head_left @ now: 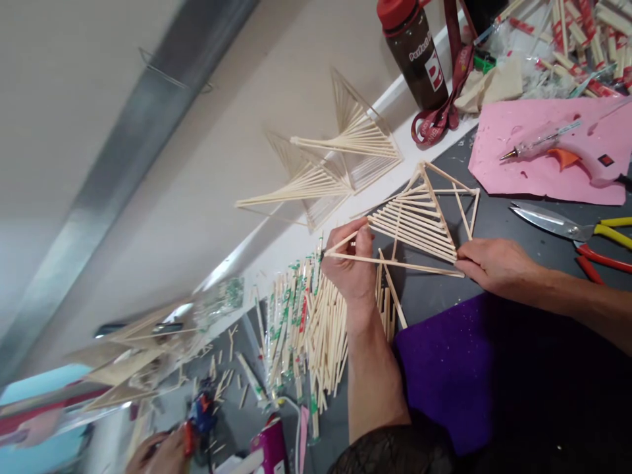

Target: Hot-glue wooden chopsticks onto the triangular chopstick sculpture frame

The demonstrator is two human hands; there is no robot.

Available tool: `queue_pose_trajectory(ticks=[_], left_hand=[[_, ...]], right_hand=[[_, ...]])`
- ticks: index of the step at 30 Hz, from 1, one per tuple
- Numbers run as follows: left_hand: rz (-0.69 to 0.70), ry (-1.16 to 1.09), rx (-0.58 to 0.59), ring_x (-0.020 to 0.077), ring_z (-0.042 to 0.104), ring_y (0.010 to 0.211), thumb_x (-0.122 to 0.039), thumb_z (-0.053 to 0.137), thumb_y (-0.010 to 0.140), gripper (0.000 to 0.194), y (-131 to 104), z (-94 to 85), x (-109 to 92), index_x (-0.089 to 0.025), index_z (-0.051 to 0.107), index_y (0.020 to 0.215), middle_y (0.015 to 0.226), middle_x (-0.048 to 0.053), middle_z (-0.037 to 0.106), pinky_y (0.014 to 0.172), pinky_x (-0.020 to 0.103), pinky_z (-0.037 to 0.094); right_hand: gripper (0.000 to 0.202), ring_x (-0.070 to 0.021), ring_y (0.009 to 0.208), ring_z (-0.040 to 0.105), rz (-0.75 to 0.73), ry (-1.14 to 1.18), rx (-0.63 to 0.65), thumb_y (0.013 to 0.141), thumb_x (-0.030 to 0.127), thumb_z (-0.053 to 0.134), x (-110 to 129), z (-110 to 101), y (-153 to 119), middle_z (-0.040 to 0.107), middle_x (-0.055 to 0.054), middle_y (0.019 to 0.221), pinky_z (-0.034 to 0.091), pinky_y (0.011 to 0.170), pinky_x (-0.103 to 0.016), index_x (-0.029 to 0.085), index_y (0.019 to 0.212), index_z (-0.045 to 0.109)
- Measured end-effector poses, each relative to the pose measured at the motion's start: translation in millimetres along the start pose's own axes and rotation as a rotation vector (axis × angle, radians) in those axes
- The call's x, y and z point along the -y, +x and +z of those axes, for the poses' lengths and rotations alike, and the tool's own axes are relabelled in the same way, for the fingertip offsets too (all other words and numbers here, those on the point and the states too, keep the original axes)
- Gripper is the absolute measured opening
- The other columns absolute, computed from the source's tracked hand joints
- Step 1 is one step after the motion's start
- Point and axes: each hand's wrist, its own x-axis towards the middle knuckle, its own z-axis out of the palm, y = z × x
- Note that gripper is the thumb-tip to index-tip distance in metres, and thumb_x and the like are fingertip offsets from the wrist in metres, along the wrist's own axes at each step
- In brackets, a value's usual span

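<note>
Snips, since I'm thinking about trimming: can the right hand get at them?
Probably yes: the snips lie near the right hand with nothing visible between, though it grips the stick frame.

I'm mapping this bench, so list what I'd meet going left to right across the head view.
Co-worker's hand → shiny purple object → person's left hand → angular pale wooden-stick frame → person's right hand → steel-bladed scissors with yellow handles.
</note>
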Motion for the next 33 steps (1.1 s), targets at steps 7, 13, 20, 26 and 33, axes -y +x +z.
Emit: queue_pose_trajectory(ticks=[7,13,20,26,33], left_hand=[[-0.083,-0.029,-0.053,0.0112,0.065,0.068,-0.031,0.064,0.084,0.018,-1,4.7,-9,-0.018,0.073,0.091,0.081,0.001,0.07,0.061,0.023,0.051],[-0.154,-0.029,-0.086,0.0115,0.065,0.068,-0.033,0.066,0.081,0.019,-2,7.2,-12,-0.018,0.074,0.09,0.075,0.001,0.069,0.062,0.023,0.05],[-0.173,-0.042,-0.12,0.0121,0.065,0.068,-0.029,0.067,0.078,0.016,-1,10.1,-16,-0.017,0.075,0.085,0.074,0.001,0.07,0.063,0.023,0.051],[-0.175,-0.052,-0.139,0.0115,0.065,0.066,-0.026,0.066,0.077,0.014,0,13.3,-17,-0.016,0.074,0.083,0.073,0.001,0.07,0.061,0.023,0.051],[-0.132,-0.057,-0.13,0.0112,0.065,0.066,-0.027,0.066,0.078,0.014,0,12.6,-13,-0.017,0.073,0.085,0.075,0.001,0.07,0.063,0.024,0.053]], right_hand=[[0.027,-0.0215,0.091,0.066,-0.03,-0.006,-0.005,0.097,0.029,0.043,0,0,-1,0.072,-0.007,0.101,0.041,0.068,-0.029,0.019,0.096,0.067],[0.027,-0.021,0.091,0.066,-0.022,-0.007,0.001,0.097,0.028,0.043,2,-2,0,0.072,-0.007,0.101,0.041,0.07,-0.029,0.018,0.096,0.067],[0.027,-0.0209,0.093,0.066,-0.033,0.004,-0.018,0.097,0.029,0.042,-2,0,-1,0.071,-0.006,0.101,0.04,0.07,-0.029,0.019,0.096,0.067],[0.028,-0.0214,0.094,0.066,-0.026,0.003,-0.003,0.097,0.029,0.042,-1,0,0,0.071,-0.006,0.101,0.04,0.071,-0.029,0.018,0.097,0.067],[0.027,-0.0213,0.094,0.066,-0.015,0.006,-0.012,0.097,0.03,0.043,-1,0,0,0.072,-0.006,0.103,0.04,0.07,-0.029,0.019,0.099,0.068]])
